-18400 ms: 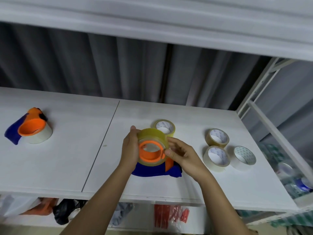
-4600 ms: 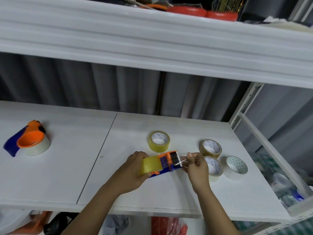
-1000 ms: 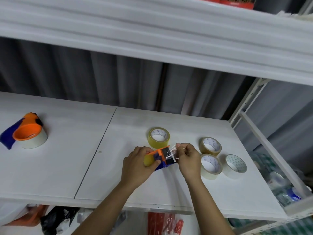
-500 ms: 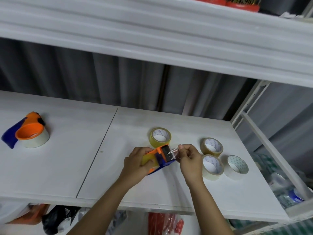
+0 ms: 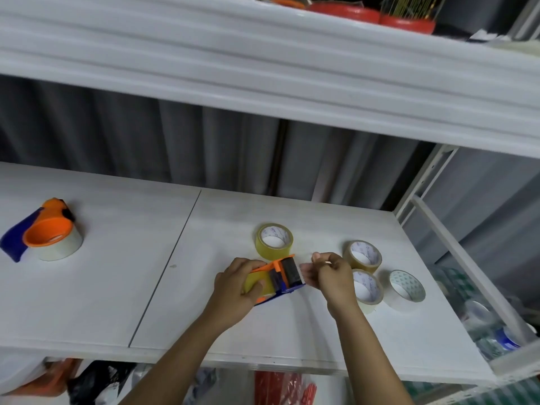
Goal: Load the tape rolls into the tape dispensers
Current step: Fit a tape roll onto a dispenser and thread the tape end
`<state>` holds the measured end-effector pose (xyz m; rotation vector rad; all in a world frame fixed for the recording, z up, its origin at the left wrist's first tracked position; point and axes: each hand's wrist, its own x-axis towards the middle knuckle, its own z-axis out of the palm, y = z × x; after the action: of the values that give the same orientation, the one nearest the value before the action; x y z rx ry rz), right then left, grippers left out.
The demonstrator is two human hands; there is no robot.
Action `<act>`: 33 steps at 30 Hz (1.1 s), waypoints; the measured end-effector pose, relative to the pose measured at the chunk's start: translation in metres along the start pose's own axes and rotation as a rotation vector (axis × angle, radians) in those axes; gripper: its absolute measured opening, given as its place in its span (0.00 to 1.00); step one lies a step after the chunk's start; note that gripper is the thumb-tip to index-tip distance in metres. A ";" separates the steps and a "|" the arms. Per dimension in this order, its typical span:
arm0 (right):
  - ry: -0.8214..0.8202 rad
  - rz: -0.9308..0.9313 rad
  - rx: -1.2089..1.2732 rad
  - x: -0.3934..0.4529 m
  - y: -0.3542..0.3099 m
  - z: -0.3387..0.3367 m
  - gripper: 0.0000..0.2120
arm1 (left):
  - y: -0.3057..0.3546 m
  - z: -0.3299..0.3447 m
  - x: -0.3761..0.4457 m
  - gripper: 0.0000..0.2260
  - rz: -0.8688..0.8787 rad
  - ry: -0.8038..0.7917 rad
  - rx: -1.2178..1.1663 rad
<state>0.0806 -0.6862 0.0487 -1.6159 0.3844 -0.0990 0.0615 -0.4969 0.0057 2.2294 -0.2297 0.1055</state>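
My left hand (image 5: 235, 290) grips an orange and blue tape dispenser (image 5: 285, 274) loaded with a yellow tape roll (image 5: 255, 280), held just above the white shelf (image 5: 117, 287). My right hand (image 5: 331, 277) pinches the clear tape end at the dispenser's black roller end. A second loaded dispenser (image 5: 43, 233) with a whitish roll lies at the far left. Loose rolls lie on the shelf: a yellow one (image 5: 274, 240) behind the dispenser, a tan one (image 5: 363, 255), a cream one (image 5: 367, 290) and a white one (image 5: 407, 289) to the right.
An upper shelf (image 5: 263, 68) overhangs the work surface and carries red containers (image 5: 344, 11). A white frame post (image 5: 423, 182) and rail stand at the right, with bottles (image 5: 496, 334) below. Bags (image 5: 87, 381) lie under the front edge.
My right hand has shifted slightly right from the dispenser's roller end, still pinching the tape end. My left hand keeps its grip on the dispenser.
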 end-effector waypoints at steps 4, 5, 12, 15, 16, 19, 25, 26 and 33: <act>-0.091 0.036 0.099 -0.004 -0.002 -0.007 0.09 | -0.002 -0.006 -0.001 0.14 0.014 -0.031 0.000; -0.095 0.036 0.121 -0.005 -0.001 -0.007 0.09 | -0.001 -0.007 -0.001 0.14 0.016 -0.048 0.014; -0.101 -0.005 0.210 -0.013 0.002 -0.007 0.09 | 0.005 -0.012 -0.001 0.15 0.141 -0.032 0.335; -0.142 -0.024 0.214 -0.016 0.001 -0.004 0.08 | 0.017 -0.010 0.001 0.23 0.164 -0.012 0.176; -0.162 -0.028 0.224 -0.017 0.000 -0.003 0.08 | 0.021 -0.008 0.002 0.30 0.161 -0.028 0.165; -0.222 -0.021 0.214 -0.021 -0.001 -0.001 0.08 | 0.022 0.002 0.005 0.38 0.176 0.009 0.270; -0.179 0.146 0.312 -0.020 0.012 0.000 0.06 | 0.010 0.009 0.006 0.31 0.173 0.112 0.281; -0.184 0.191 0.347 -0.019 0.015 0.000 0.09 | 0.008 0.008 0.005 0.31 0.168 0.114 0.271; -0.261 0.405 0.501 -0.016 0.020 0.004 0.14 | 0.006 0.008 0.006 0.30 0.145 0.112 0.263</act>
<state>0.0633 -0.6778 0.0316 -1.0182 0.4355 0.3006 0.0664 -0.5075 0.0068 2.4566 -0.3324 0.3560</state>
